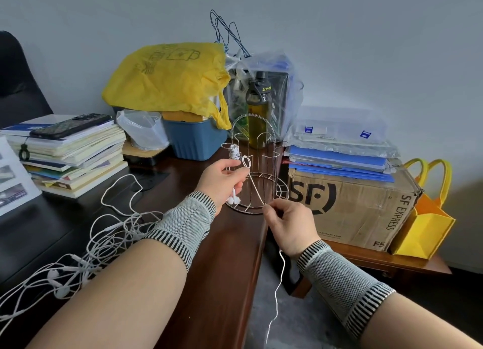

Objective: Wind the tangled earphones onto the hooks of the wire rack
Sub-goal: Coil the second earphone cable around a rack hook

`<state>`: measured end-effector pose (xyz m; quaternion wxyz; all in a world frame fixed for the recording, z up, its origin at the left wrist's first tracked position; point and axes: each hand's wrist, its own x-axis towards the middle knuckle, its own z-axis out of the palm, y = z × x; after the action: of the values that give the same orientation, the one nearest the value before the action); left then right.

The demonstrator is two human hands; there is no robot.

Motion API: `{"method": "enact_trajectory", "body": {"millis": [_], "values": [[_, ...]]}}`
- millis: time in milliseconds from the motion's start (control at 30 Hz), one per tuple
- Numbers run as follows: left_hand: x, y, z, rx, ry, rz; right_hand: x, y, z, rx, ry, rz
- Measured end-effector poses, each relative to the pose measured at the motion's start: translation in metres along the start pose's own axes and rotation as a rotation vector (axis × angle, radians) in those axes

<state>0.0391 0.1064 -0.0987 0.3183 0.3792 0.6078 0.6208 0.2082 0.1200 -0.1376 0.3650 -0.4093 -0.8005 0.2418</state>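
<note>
You're facing a plain pale wall (366,34) under soft, even light. Your dark wooden desk (230,244) runs toward it, black chair (18,81) off the far left corner, grey floor (300,327) beyond its right edge.
</note>
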Motion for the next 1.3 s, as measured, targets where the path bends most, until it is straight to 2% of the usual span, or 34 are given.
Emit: {"method": "enact_trajectory", "body": {"millis": [133, 333, 433, 567, 800, 1000, 1133, 1300], "values": [[0.000, -0.002, 0.010, 0.123, 0.091, 0.075, 0.004, 0.004, -0.001, 0.017, -0.008, 0.070], [0.001, -0.003, 0.017, 0.055, 0.038, -0.020, 0.010, 0.003, 0.002, 0.055, -0.011, 0.100], [-0.002, -0.001, 0.018, 0.085, 0.060, -0.011, 0.011, 0.002, 0.001, 0.088, -0.022, 0.114], [-0.024, -0.003, 0.020, 0.117, 0.160, 0.018, 0.011, 0.001, -0.002, 0.129, -0.023, 0.095], [-0.077, -0.003, 0.022, -0.089, 0.369, 0.009, 0.002, -0.006, 0.009, 0.213, -0.090, 0.114], [-0.100, 0.001, 0.027, -0.179, 0.311, 0.014, -0.023, -0.022, -0.007, 0.370, 0.033, -0.004], [-0.106, 0.001, 0.028, -0.106, 0.275, 0.059, -0.035, -0.025, -0.015, 0.381, 0.075, -0.081], [-0.107, -0.002, 0.026, -0.175, 0.271, 0.012, -0.040, -0.020, -0.014, 0.356, 0.097, -0.069]]}}
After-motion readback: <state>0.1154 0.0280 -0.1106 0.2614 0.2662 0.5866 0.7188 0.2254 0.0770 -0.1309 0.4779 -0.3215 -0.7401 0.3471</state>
